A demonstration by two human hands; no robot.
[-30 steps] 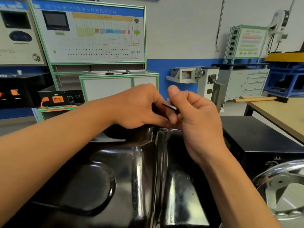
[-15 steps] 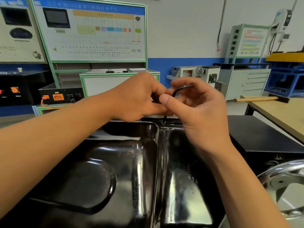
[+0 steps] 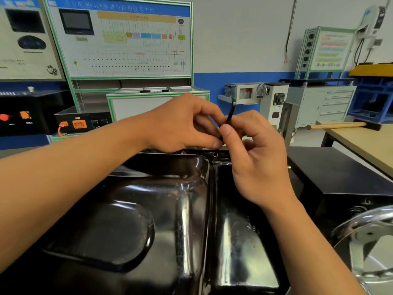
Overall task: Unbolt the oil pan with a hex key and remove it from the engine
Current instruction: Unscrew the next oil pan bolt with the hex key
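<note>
Leaning over the glossy black oil pan [image 3: 148, 209], lying bottom-up across the near view and seemingly bolted in place on an engine hidden beneath. Working at the pan's far flange, directly above a bolt [image 3: 215, 154] on that edge.

Pinching the black hex key [image 3: 231, 112] from both sides. Curling the left hand [image 3: 182, 124] with its fingers [image 3: 205, 121] closing on the key's lower part. Closing thumb and forefinger of the right hand [image 3: 257, 160] on the shaft just beside them, with the other right fingers [image 3: 263, 126] loosely bent and gripping nothing. Holding the long arm tilted up and away, clear above the knuckles. Hiding the lower end behind the thumbs, leaving the tip's seating in the bolt socket impossible to tell.

Judging by this, being partway through the unbolting step, probably turning or reseating the key on this far bolt, with lifting the pan off not yet begun.

Calling next for seating the key's tip squarely in the socket, then swinging the long arm anticlockwise while guarding against slipping and rounding the hex.

Leaving a wooden-handled hammer [image 3: 338, 125] well apart on the tabletop [image 3: 374, 145] at right.
</note>
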